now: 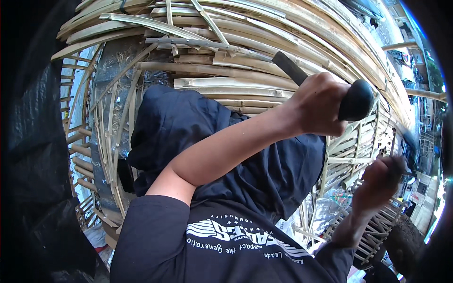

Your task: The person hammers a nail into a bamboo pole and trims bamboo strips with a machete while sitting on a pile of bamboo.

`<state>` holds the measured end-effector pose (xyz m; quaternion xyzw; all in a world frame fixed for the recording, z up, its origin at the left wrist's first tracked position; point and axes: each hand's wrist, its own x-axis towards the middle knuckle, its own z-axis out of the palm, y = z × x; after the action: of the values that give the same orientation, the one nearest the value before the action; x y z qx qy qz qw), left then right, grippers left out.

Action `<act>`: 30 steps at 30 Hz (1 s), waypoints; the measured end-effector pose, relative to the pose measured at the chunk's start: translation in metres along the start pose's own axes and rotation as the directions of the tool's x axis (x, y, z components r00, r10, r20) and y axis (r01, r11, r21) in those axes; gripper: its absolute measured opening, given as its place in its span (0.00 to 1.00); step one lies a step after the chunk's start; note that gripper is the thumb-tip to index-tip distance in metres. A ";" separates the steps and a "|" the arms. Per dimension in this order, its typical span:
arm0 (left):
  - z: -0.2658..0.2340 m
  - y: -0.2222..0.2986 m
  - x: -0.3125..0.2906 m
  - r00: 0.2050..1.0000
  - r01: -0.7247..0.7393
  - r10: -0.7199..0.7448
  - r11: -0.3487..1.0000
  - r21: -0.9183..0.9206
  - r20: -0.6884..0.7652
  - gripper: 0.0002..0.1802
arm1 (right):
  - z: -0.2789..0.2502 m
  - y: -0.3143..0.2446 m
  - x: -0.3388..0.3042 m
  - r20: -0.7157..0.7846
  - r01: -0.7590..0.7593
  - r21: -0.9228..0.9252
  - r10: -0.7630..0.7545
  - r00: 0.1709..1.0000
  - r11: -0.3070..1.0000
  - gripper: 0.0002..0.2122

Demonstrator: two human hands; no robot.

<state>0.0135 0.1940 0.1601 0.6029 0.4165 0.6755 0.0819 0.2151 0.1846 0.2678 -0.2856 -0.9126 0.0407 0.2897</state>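
Observation:
My left hand (323, 104) reaches across in front of my lap, its fingers wrapped round a dark tool. A flat, dark bar (289, 67) sticks out from one side of the fist, and a thick, rounded black end (356, 100) from the other. The exact kind of tool cannot be told. Lower on the right, my right hand (380, 184) is blurred and looks closed in a fist. Something dark with a thin shaft (393, 141) shows at it, too smeared to name. Long split bamboo strips (236, 70) lie beyond my knees, the left hand nearest them.
Split bamboo strips bend across the top in a thick pile. Slats and a ladder-like bamboo frame (80, 151) stand on the left. Crossed bamboo slats (354, 146) lie on the right, with a slatted bamboo piece (377, 233) below. Dark sheeting (37, 165) hangs at far left.

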 end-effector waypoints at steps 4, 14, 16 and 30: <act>-0.001 -0.001 0.009 1.000 -0.012 0.012 1.000 -0.015 -0.004 0.04 | -0.012 0.011 -0.014 -0.103 -0.060 0.296 0.094 0.990 0.953 0.16; 0.003 0.002 0.001 1.000 0.017 -0.018 0.999 -0.052 -0.018 0.04 | -0.011 0.005 -0.003 -0.132 0.037 0.244 -0.005 0.991 0.969 0.20; -0.002 0.003 0.001 0.999 0.025 -0.026 0.999 -0.047 -0.029 0.03 | -0.009 -0.008 0.001 -0.014 -0.033 -0.248 0.031 0.999 0.968 0.22; -0.001 0.002 0.001 0.998 -0.052 0.052 0.999 0.003 -0.047 0.04 | -0.014 0.003 -0.013 -0.057 0.013 0.211 -0.001 0.998 0.977 0.13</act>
<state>0.0135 0.1934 0.1620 0.5975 0.4032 0.6911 0.0538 0.2328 0.1790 0.2716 -0.2511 -0.8956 0.1281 0.3441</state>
